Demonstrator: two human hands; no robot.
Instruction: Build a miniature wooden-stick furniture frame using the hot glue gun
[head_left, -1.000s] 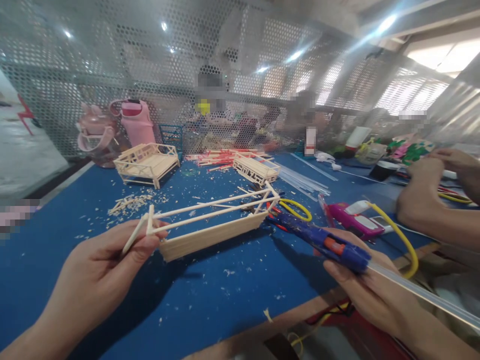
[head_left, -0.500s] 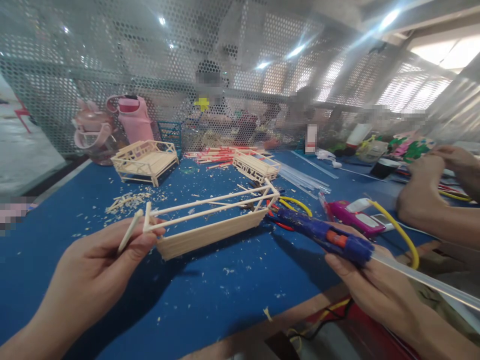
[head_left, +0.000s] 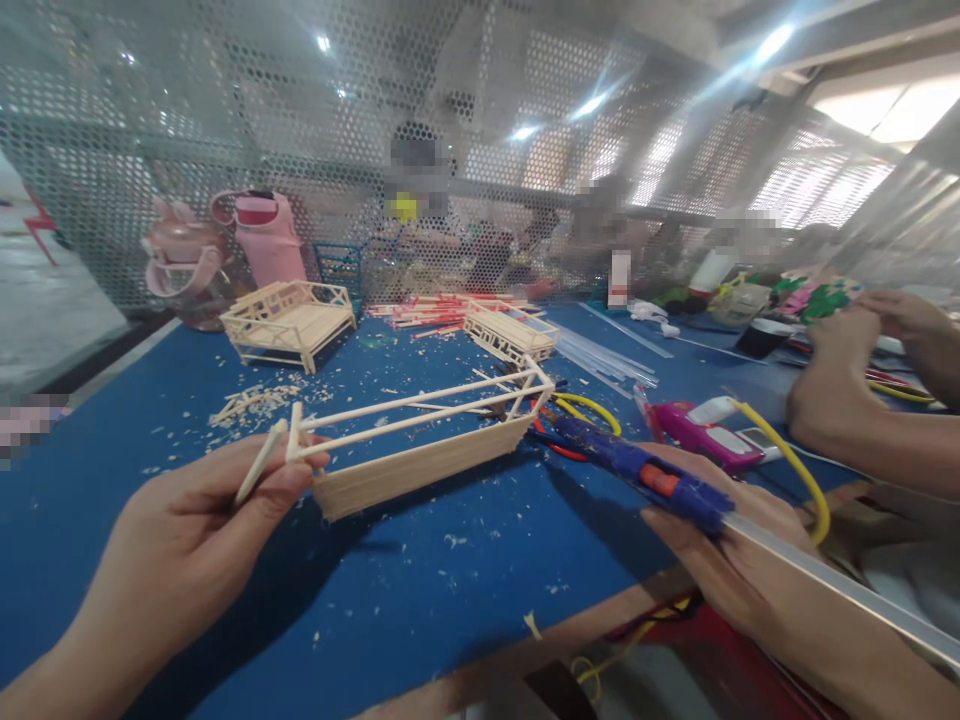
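Observation:
My left hand is closed around the near end of a long wooden stick frame, holding it tilted above the blue table; a loose stick pokes out between its fingers. My right hand grips a blue glue gun with an orange trigger and a clear glue stick out the back. The gun's nozzle points at the frame's far end.
Two finished small wooden beds stand further back, with pink bottles, red sticks, clear glue sticks and wood scraps. Another person's arms rest at the right. A perforated metal screen closes the back.
The view has drifted a little; both hands and the frame keep nearly the same pose. The glue gun has dipped slightly lower and the loose stick stands a bit apart from the frame.

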